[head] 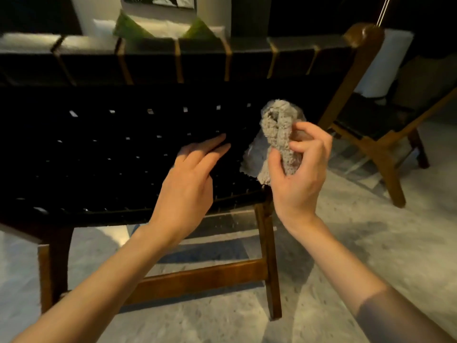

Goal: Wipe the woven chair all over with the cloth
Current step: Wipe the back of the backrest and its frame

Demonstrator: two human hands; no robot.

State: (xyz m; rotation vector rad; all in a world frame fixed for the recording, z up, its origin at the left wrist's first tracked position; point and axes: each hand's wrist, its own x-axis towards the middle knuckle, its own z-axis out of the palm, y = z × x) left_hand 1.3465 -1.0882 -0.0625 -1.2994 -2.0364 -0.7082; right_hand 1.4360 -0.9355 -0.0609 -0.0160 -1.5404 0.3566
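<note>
Obs., left to right. The woven chair fills the left and centre: dark strap webbing on seat and back, small light gaps in the weave, brown wooden frame with a front stretcher low between the legs. The left hand reaches over the right part of the seat, fingers straight and close together, holding nothing. I cannot tell if the fingertips touch the webbing or hang just above it. Beside it, the grey terry cloth is bunched into a loose wad and held clear of the seat, above the front right corner. The right hand grips it, fingers and thumb curled round the lower part. Progress, as a judgement: the cloth is off the chair at this instant, and the dark webbing shows no damp streak or dust line to mark ground covered. So I log seat, back, top rail and legs all as unconfirmed. The cloth looks to be getting regathered before it goes down. Surface: pale grey stone-look floor, matt, with shadow under the frame. Room: dim, with green cushions behind the backrest and a second wooden chair at right.
</note>
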